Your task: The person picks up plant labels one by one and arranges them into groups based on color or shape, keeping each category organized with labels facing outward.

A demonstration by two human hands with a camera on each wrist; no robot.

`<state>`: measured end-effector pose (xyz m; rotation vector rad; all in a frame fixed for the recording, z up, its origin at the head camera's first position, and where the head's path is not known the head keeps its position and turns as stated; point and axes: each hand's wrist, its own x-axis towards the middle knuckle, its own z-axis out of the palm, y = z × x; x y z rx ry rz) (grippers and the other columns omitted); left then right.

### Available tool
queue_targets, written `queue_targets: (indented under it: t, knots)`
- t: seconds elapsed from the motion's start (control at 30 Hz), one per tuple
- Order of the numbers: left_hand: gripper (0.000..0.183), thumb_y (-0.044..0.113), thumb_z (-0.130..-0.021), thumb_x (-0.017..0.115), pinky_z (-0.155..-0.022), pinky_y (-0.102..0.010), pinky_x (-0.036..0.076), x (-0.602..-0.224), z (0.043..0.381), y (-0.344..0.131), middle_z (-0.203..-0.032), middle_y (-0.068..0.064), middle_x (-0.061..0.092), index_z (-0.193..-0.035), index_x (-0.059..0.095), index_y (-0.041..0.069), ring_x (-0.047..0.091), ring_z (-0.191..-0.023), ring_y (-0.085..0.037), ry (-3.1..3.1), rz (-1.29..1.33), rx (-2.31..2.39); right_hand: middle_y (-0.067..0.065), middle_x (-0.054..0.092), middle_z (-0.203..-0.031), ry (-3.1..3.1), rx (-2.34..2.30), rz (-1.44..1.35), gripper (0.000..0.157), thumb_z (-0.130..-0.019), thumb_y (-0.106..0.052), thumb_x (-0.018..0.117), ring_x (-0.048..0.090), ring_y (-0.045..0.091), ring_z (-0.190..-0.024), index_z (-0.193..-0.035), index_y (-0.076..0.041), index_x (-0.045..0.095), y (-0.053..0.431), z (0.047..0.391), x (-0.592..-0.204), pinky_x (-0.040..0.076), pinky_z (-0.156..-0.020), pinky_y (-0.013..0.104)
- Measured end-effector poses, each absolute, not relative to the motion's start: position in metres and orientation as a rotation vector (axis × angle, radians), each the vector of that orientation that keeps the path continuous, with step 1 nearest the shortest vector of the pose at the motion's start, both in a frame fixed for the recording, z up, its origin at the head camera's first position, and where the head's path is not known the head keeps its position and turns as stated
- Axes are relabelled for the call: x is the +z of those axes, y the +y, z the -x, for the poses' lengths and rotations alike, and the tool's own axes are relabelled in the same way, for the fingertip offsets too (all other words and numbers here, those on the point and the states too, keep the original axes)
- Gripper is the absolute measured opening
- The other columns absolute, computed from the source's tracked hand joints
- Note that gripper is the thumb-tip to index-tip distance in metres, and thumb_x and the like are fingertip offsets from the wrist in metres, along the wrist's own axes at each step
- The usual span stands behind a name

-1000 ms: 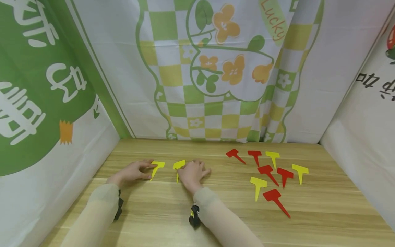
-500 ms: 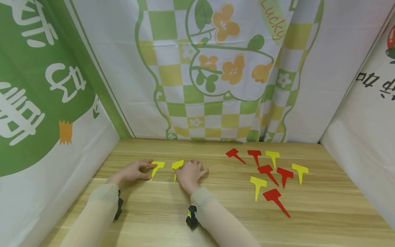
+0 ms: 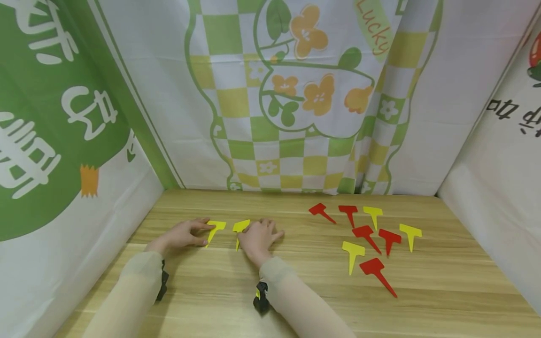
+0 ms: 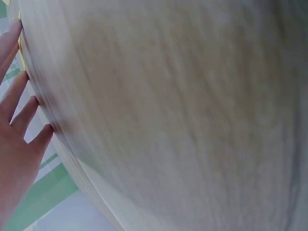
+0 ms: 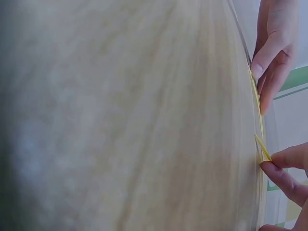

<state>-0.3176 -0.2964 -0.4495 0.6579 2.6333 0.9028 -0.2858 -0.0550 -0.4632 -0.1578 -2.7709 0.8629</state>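
Observation:
A yellow T-shaped plant label (image 3: 217, 226) lies on the wooden table at my left hand (image 3: 179, 234). The thumb and fingers of that hand rest at its left edge, and in the left wrist view the fingers are spread with tips on the tabletop. Just to the right, my right hand (image 3: 257, 240) pinches a second yellow plant label (image 3: 241, 226). The right wrist view shows this label (image 5: 263, 148) tilted between thumb and finger, close over the table. Its stem points toward me, partly covered by the fingers in the head view.
On the right of the wooden table (image 3: 296, 291) lie several red plant labels (image 3: 373, 266) and 3 yellow plant labels (image 3: 353, 250), spread apart. A checked curtain (image 3: 291, 155) hangs behind the table's back edge. Printed cloth walls (image 3: 139, 188) stand at both sides.
My right hand has slid slightly left with its yellow plant label, closer to the other yellow label. My left hand and the scattered labels have stayed in place.

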Motion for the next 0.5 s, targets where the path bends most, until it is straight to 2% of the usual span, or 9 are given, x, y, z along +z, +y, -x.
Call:
queue_targets:
  t: [0.23,0.5]
  knots:
    - [0.057,0.029,-0.084,0.071,-0.108,-0.068,0.014,-0.4502,0.3174,-0.2970,-0.154,-0.021,0.025,-0.134,0.054,0.007,0.012,-0.142,-0.047,2.639,-0.677,0.900,0.012,0.062,-0.112,-2.775,0.868,0.155,0.028,-0.073,-0.032,0.073,0.043,0.036,-0.119,-0.050,-0.022,0.061,-0.0551,0.2862,-0.4640,0.012,-0.099,0.077]
    - [0.056,0.029,-0.085,0.070,-0.108,-0.068,0.015,-0.4502,0.3170,-0.2968,-0.154,-0.021,0.024,-0.134,0.054,0.008,0.012,-0.142,-0.047,2.639,-0.676,0.903,0.013,0.060,-0.120,-2.809,0.812,0.180,0.030,-0.074,-0.035,0.073,0.042,0.036,-0.121,-0.051,-0.020,0.062,-0.0572,0.2877,-0.4635,0.015,-0.100,0.075]
